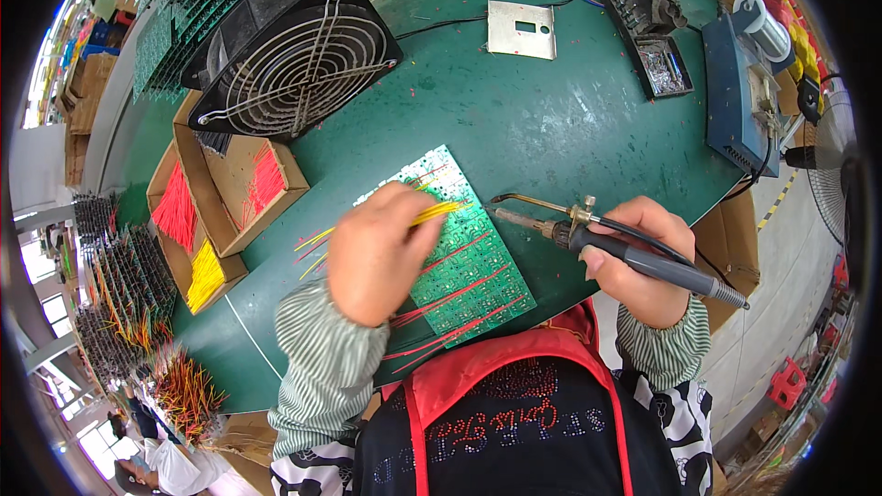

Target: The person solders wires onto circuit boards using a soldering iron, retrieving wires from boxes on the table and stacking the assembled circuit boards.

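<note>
The left hand [375,253] pinches yellow wires [443,210] over the board [459,271]; the right hand [650,299] grasps the iron [657,267], angled left seemingly for reach.

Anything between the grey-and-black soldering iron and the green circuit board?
Nothing visible stands between the grey-and-black soldering iron in the right hand and the green rectangular circuit board at its right edge. The left hand, with thin yellow wires, covers the board's left part.

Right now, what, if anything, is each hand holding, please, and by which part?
Left hand: yellow wires, near their right ends. Right hand: the soldering iron, by its dark handle.
</note>
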Demonstrator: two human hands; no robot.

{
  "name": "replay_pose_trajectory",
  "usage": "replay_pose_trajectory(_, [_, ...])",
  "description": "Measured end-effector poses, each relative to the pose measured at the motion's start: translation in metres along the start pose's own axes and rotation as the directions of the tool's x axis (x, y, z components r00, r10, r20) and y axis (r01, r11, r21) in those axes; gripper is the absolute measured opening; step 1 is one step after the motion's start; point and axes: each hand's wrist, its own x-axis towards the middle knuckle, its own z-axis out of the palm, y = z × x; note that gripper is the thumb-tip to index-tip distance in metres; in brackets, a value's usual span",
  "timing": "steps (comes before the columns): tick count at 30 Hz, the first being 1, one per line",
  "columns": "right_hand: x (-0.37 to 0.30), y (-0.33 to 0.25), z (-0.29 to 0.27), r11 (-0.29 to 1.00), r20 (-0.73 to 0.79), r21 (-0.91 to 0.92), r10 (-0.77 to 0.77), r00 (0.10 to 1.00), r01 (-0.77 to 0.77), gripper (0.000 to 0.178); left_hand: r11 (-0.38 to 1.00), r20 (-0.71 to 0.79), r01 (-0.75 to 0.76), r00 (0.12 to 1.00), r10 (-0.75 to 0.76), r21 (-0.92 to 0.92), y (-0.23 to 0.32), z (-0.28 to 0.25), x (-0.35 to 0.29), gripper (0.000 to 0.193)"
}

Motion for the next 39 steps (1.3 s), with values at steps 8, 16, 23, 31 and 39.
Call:
replay_pose_trajectory(8, [-0.015,-0.002,0.012,0.994,0.153,0.022,-0.113,0.982,0.111,0.02,0.989,-0.043,0.109,0.994,-0.105,0.098,-0.002,-0.037,-0.059,0.011])
replay_pose_trajectory(16, [-0.018,0.007,0.043,0.981,0.184,0.061,-0.193,0.964,0.185,0.018,0.986,0.053,0.137,0.99,-0.133,-0.091,-0.015,-0.01,-0.067,0.01])
replay_pose_trajectory(23, [-0.016,0.008,0.05,0.982,0.2,0.065,-0.188,0.962,0.178,0.017,0.973,0.099,0.204,0.976,-0.193,-0.113,-0.016,-0.011,-0.067,0.013])
replay_pose_trajectory(31, [-0.013,0.007,0.045,0.978,0.204,0.065,-0.206,0.957,0.197,0.018,0.974,0.114,0.201,0.975,-0.19,-0.102,-0.017,-0.011,-0.065,0.013])
replay_pose_trajectory(39, [-0.018,0.006,0.033,0.983,0.188,0.013,-0.18,0.966,0.181,0.018,0.917,-0.308,0.336,0.915,-0.262,0.216,-0.021,-0.055,-0.07,0.01])
